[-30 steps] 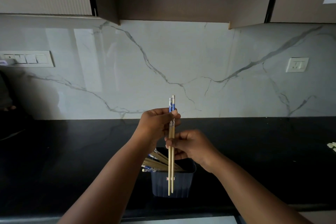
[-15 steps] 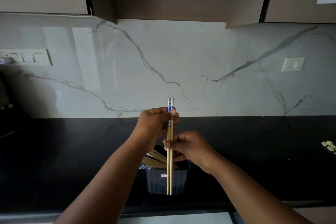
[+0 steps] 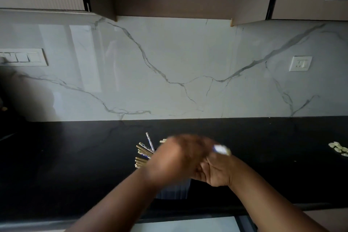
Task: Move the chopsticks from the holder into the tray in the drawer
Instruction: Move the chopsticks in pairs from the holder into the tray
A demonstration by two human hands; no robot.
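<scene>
A pair of wooden chopsticks shows only as blurred blue-and-white ends (image 3: 221, 150), sticking out to the right between my two hands. My left hand (image 3: 177, 158) is motion-blurred and closes over the pair above the holder. My right hand (image 3: 216, 172) lies just right of it, fingers tucked under the left hand on the same pair. The dark blue holder (image 3: 175, 191) stands on the black counter near its front edge, mostly hidden by my left wrist. Several more chopsticks (image 3: 144, 153) fan out of it to the left.
The black counter (image 3: 75, 165) runs the full width below a white marble backsplash. Small pale pieces (image 3: 339, 149) lie at its right edge. A light surface (image 3: 184, 224) shows below the counter's front edge. Wall cabinets hang overhead.
The pair stood upright in both hands before; now it is tilted with the blue ends to the right, and both hands have dropped lower over the holder. The camera has tipped down.
</scene>
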